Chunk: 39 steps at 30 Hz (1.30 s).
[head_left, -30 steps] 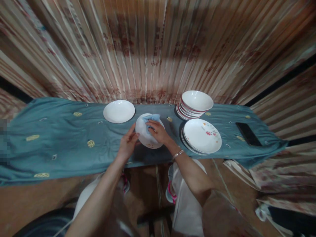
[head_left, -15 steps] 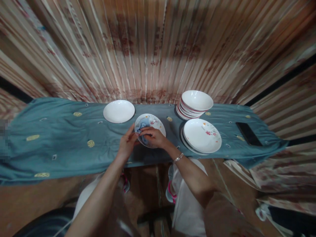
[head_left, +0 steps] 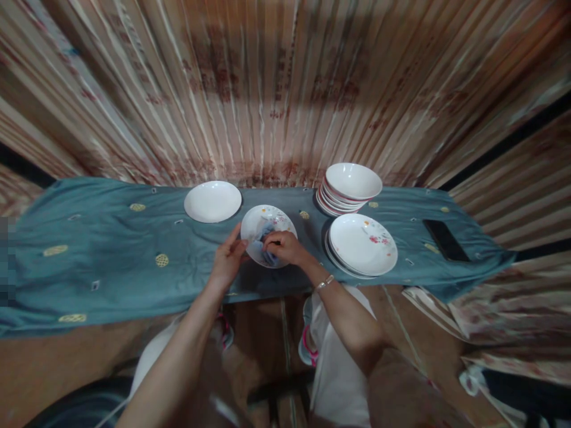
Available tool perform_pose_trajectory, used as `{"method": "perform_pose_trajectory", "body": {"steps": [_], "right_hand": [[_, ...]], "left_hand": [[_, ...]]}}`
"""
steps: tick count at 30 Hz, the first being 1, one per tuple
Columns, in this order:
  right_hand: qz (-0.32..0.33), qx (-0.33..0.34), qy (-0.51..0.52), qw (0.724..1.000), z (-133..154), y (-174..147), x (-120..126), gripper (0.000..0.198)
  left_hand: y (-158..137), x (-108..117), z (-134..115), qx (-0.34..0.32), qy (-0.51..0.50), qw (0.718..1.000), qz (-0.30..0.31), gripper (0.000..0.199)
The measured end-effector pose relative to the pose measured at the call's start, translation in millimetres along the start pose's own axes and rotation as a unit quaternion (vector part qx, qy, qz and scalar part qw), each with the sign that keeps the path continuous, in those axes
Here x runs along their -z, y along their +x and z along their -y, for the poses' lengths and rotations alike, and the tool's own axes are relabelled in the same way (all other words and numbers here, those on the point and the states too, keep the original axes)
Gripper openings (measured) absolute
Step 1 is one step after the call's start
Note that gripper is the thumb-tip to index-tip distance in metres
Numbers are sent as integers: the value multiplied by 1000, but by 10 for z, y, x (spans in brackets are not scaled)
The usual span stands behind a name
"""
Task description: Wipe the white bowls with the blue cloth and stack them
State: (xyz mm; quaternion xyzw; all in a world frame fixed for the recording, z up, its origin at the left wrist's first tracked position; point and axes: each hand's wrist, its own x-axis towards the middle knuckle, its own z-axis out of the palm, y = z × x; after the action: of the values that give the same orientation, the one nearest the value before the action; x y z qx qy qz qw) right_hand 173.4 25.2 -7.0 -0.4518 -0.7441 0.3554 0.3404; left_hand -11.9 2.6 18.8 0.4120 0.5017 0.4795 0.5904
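A white plate (head_left: 254,223) with a floral print is in front of me, tilted a little. My left hand (head_left: 229,257) grips its left rim, thumb on the upper face and fingers partly hidden beneath. Bunched in my right hand (head_left: 284,246) is a bluish-grey cloth (head_left: 266,232), pressed on the plate's inner face. The fingers are closed round the cloth, and part of the plate's lower right is hidden behind that hand.
Another white plate (head_left: 213,202) lies at the back left. To the right stand a stack of bowls (head_left: 354,180) and a stack of floral plates (head_left: 359,246). Farther right lies a black phone (head_left: 445,240). A teal cloth (head_left: 120,238) covers the table; a curtain (head_left: 267,89) hangs behind.
My right hand has moved the cloth rightward across the plate, from its left side to near its middle. My left hand keeps its hold on the rim.
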Motion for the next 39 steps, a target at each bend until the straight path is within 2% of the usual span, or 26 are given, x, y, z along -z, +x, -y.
{"method": "perform_pose_trajectory", "body": {"steps": [9,13,19,23,29,36,39], "right_hand": [[-37,-69,-97,992,-88,25,143,19],[-28,-90,-120,988,-121,2,199,16],[67,-73,-32,995,-49,-59,191,14],[77,-25,52,995,33,-40,83,19],[41,11,98,994,27,107,-66,24],[-45,-2,110,993,-123,254,-135,25],[-90,-31,91,991,-195,276,-93,27]], "left_hand": [[-12,-13,-19,3,-14,1000,-3,84],[-4,-17,-19,4,-13,1000,-9,85],[-7,-27,-28,0,-8,1000,-9,84],[-18,-31,-39,-5,3,1000,-10,82],[-15,-15,-41,-10,9,1000,-3,86],[-38,7,-55,-4,23,1000,-5,80],[-40,9,-43,-2,22,1000,-8,80]]}}
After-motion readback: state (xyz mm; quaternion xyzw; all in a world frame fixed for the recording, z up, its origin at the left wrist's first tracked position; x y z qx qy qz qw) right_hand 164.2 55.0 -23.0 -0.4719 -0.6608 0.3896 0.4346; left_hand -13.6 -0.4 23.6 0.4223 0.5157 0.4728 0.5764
